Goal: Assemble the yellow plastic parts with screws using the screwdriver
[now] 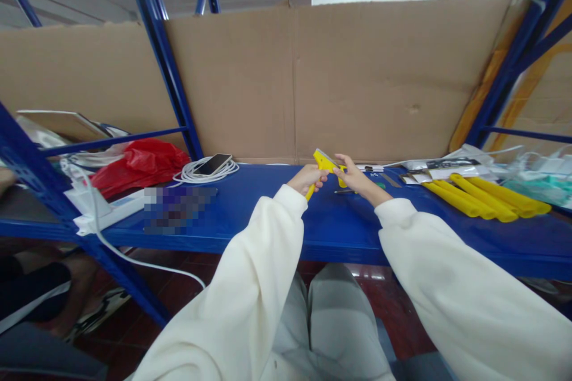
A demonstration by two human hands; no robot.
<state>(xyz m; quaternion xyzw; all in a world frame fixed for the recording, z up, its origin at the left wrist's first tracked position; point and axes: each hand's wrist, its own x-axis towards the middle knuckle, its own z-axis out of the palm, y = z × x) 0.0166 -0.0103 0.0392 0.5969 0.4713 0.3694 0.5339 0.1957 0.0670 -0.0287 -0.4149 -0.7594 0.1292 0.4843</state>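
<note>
My left hand is closed around the handle of a yellow scraper, just above the blue shelf. The scraper's wide head points up and away, with a pale metal edge along it. The handle's yellow end sticks out below my fist. At the right side of the head, my right hand pinches a small yellow piece; whether this is joined to the scraper I cannot tell. Beneath my right hand lies a thin dark tool, partly hidden, with a small green item beside it.
Several yellow tubular handles and plastic packets lie at right. Leftward are a phone on a coiled white cable, a red bag and a white power strip. Cardboard walls the shelf's back. Another person's leg shows lower left.
</note>
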